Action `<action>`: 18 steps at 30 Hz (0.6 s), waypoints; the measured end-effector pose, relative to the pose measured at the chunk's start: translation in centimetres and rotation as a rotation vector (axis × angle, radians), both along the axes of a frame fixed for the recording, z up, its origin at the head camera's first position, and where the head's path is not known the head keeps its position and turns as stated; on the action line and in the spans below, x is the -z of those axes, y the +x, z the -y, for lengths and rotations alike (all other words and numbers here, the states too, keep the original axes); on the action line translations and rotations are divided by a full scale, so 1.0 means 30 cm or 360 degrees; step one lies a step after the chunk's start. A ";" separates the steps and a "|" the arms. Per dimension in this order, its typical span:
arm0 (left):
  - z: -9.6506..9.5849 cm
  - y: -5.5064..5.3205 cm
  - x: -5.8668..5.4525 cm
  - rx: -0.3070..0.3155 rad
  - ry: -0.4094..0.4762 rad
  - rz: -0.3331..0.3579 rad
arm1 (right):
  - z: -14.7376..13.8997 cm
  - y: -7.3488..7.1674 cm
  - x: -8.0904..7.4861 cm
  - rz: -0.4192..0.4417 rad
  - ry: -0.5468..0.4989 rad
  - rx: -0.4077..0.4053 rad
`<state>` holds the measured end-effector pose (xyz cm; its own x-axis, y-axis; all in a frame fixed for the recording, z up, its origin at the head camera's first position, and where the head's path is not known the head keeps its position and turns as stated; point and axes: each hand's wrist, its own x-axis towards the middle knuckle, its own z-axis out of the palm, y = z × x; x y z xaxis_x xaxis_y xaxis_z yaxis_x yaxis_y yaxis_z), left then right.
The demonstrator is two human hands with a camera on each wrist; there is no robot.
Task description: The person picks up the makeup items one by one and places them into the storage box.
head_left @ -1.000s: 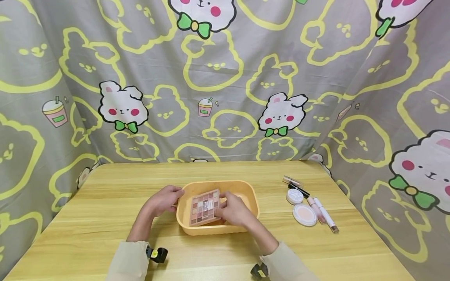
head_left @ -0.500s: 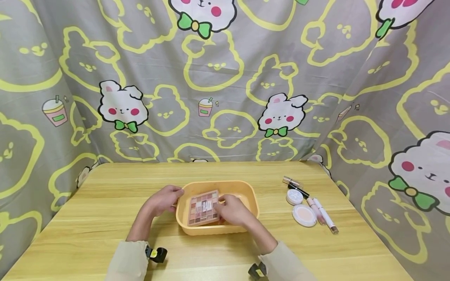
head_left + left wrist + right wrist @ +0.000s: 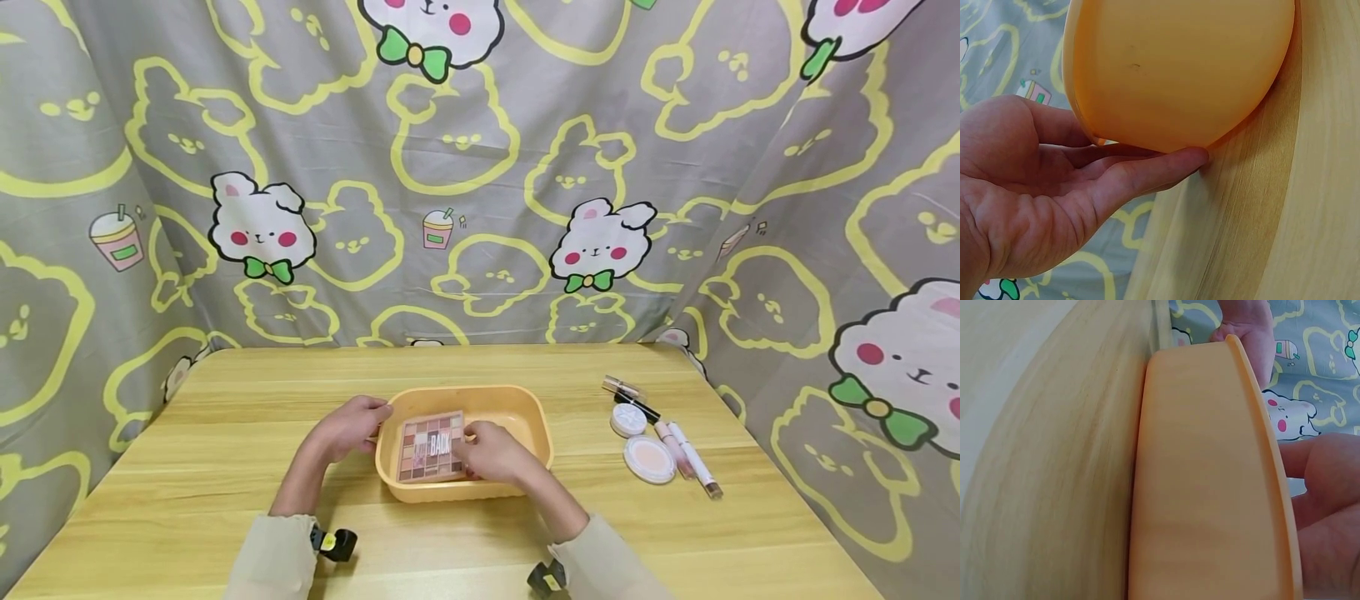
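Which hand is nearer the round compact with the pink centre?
Right. The right hand reaches into the tray, at the right edge of the palette, left of the compact; the left hand is farther away, at the tray's left end.

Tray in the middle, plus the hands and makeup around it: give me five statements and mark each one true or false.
1. The palette is inside the tray. True.
2. The left hand touches the tray. True.
3. The right hand is holding a slim white tube. False: it is at the palette, and the tube lies on the table.
4. The tray is green. False: it is yellow-orange.
5. The tray stands on the table. True.
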<state>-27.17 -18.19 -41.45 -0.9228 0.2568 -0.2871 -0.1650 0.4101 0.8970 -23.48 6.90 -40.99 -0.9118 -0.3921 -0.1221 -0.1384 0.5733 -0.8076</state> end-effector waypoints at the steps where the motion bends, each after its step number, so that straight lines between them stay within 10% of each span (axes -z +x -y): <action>1: 0.000 0.000 0.002 0.0000 0.0002 0.0003 | 0.000 0.000 0.001 0.0001 0.0004 -0.0003; 18: 0.003 0.001 0.001 0.0027 0.0006 -0.0007 | -0.009 -0.006 0.015 -0.0077 0.0176 -0.0063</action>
